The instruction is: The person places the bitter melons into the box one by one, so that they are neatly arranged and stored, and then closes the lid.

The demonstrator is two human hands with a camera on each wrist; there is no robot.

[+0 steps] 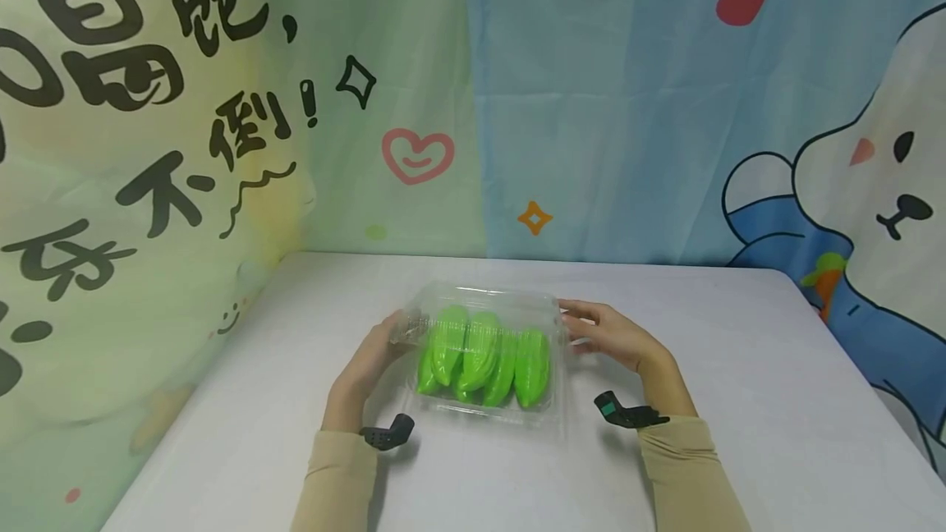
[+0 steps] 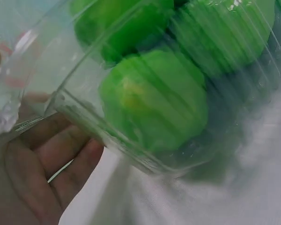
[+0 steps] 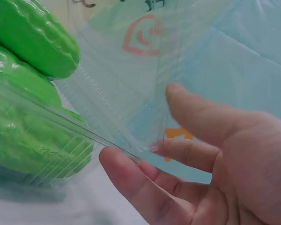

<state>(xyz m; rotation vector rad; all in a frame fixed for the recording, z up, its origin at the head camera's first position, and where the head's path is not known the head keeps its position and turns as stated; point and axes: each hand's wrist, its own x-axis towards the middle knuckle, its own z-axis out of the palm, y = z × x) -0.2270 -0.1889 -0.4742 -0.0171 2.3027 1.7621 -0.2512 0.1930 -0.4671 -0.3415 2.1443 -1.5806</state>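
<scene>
A clear plastic box stands on the table with several glossy green, elongated, ridged pieces inside; they look like vegetables, but I cannot tell the kind. At the box's left side, my left hand grips its edge; in the left wrist view, bent fingers lie under the rim and a thumb tip shows at the far left. My right hand holds the back right corner. In the right wrist view, its thumb and fingers lie around the transparent lid's edge. Clear plastic makes the lid's exact position hard to see.
A white table extends around the box on all sides. Behind it hangs a printed curtain with hearts, lettering and a cartoon animal. Black cameras are strapped to the left wrist and right wrist.
</scene>
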